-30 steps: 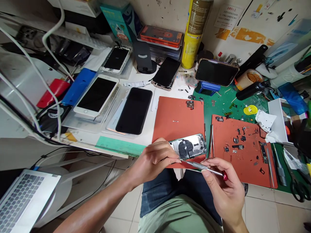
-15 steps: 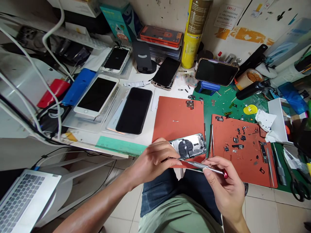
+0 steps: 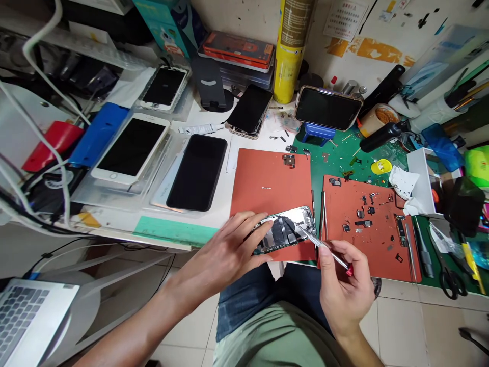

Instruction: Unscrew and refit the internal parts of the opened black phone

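Note:
My left hand [image 3: 233, 239] grips an opened phone housing [image 3: 280, 233] by its left end, with fingers over the top edge and the thumb along the near edge. The housing lies tilted on a red-brown mat [image 3: 254, 176], its metal inside with a round dark patch facing up. Between the thumb and fingers of my right hand [image 3: 346, 285] is a pen-like silver tool [image 3: 314, 239] with a knurled grip and a red end. Its thin tip points down at the right part of the housing's inside; whether it touches is too small to tell.
On a second red-brown mat [image 3: 344, 255] to the right lie several small phone parts and tweezers [image 3: 411, 256]. Scissors [image 3: 453, 280] rest at the right edge. A black phone [image 3: 196, 172] and a white phone [image 3: 130, 148] lie to the left. A propped phone [image 3: 328, 108] stands behind.
The tool's tip has moved from the housing's near edge, by my left fingers, up and right over its inside. My left fingers now spread further over the housing. The view has shifted slightly right.

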The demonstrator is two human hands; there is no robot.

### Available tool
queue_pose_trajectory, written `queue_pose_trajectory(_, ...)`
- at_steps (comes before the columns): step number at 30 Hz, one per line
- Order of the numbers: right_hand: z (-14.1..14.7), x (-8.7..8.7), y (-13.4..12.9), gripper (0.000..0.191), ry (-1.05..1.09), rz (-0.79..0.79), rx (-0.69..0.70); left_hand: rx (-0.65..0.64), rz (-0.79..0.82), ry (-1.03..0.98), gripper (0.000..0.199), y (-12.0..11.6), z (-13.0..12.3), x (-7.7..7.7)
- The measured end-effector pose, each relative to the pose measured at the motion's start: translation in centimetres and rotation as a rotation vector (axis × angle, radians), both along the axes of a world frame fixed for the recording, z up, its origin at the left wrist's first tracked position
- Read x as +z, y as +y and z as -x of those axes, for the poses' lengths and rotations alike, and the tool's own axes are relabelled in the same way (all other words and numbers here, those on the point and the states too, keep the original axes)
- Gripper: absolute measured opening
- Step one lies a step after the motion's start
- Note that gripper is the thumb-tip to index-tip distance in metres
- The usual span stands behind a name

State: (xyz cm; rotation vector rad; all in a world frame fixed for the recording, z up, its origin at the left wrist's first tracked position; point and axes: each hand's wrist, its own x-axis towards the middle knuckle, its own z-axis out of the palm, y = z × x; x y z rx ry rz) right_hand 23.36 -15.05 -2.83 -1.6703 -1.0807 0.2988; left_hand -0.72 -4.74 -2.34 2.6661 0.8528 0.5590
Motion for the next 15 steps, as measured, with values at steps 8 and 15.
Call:
queue_pose_trajectory(8, 1.5, -0.3, 1.3, 0.043, -0.300, -0.183, 0.174, -0.023, 0.094, -0.102, 0.053, 0.5, -1.0, 0.9)
queue_pose_trajectory(15, 2.1, -0.1, 2.0, 0.044, -0.416, -0.221, 0.214, 0.042, 0.128, -0.120, 0.029, 0.2, -1.7, 1.7)
